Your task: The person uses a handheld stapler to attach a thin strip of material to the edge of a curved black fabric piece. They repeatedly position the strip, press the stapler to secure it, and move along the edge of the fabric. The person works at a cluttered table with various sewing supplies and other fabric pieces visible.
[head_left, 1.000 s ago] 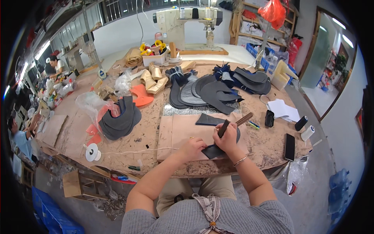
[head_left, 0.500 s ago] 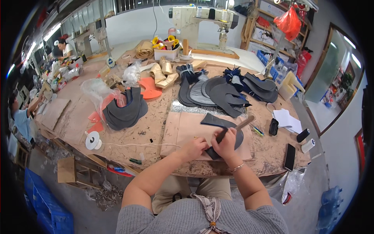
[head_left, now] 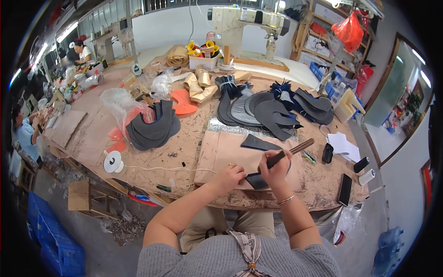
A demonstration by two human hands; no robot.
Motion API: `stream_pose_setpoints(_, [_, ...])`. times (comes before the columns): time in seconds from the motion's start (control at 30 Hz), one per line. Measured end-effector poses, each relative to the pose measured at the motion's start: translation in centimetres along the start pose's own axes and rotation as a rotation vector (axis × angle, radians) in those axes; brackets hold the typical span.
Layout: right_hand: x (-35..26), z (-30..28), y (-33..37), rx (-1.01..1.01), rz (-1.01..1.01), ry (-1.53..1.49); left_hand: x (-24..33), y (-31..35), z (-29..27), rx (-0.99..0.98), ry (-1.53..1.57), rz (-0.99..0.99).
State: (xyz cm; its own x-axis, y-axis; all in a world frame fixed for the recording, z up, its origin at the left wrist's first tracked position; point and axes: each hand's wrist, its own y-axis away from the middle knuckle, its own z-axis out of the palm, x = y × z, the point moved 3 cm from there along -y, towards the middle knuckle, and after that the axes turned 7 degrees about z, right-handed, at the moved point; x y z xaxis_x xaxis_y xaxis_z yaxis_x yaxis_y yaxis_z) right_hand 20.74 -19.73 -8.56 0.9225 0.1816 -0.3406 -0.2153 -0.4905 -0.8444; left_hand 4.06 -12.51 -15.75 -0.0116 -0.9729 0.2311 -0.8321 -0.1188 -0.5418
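Observation:
A curved dark grey piece of sheet material [head_left: 259,142] lies on a pale board [head_left: 219,152] in front of me. Its near end [head_left: 257,181] comes beside the fingertips of my left hand [head_left: 230,177], which are pinched together at its edge. A white cord [head_left: 170,168] runs from a white spool [head_left: 113,162] to that hand. My right hand [head_left: 275,171] is wrapped around a hammer [head_left: 302,146], its wooden handle sticking out to the upper right and its dark head by my fingers. That hand covers the middle of the curved piece.
Stacked dark grey pieces [head_left: 154,127] lie left, and more piles [head_left: 265,111] lie behind the board. Pens [head_left: 309,158], a black phone [head_left: 344,189], thread spools [head_left: 367,177] and white papers [head_left: 342,144] are at right. A sewing machine [head_left: 230,27] stands at the back.
My right hand has shifted right with the hammer, leaving a wider gap from my left hand. The left hand stays at the piece's edge. The whole view has shifted slightly.

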Motion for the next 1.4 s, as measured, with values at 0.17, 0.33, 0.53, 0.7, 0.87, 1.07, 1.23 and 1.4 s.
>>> stream_pose_setpoints(0.17, [0.0,1.8,0.8,-0.107,0.074,-0.103,0.9,0.6,-1.0,-0.022,-0.046,-0.033])
stream_pose_setpoints(0.33, [-2.3,1.4,0.7,-0.047,0.015,-0.013,1.5,1.5,-0.8,0.101,-0.088,-0.057])
stream_pose_setpoints(0.53, [-1.7,2.9,1.1,-0.166,0.089,-0.152,1.3,2.8,-1.8,0.277,-0.128,-0.233])
stream_pose_setpoints(0.7, [-4.2,1.0,-0.6,0.024,0.085,-0.094,1.4,2.9,-1.5,0.362,-0.164,-0.242])
stream_pose_setpoints(0.87, [-2.4,3.1,1.9,-0.087,0.105,-0.121,1.3,2.7,-1.3,0.302,-0.136,-0.24])
stream_pose_setpoints(1.07, [0.0,-2.1,0.2,-0.087,0.246,0.111,1.3,2.5,-1.2,0.328,-0.134,-0.231])
stream_pose_setpoints(1.23, [6.7,-2.8,1.8,-0.402,0.512,0.296,0.8,2.9,-1.6,0.348,-0.121,-0.256])
stream_pose_setpoints(1.4, [9.6,-3.2,1.7,-0.315,0.644,0.184,2.0,2.1,-2.3,0.3,-0.151,-0.237])
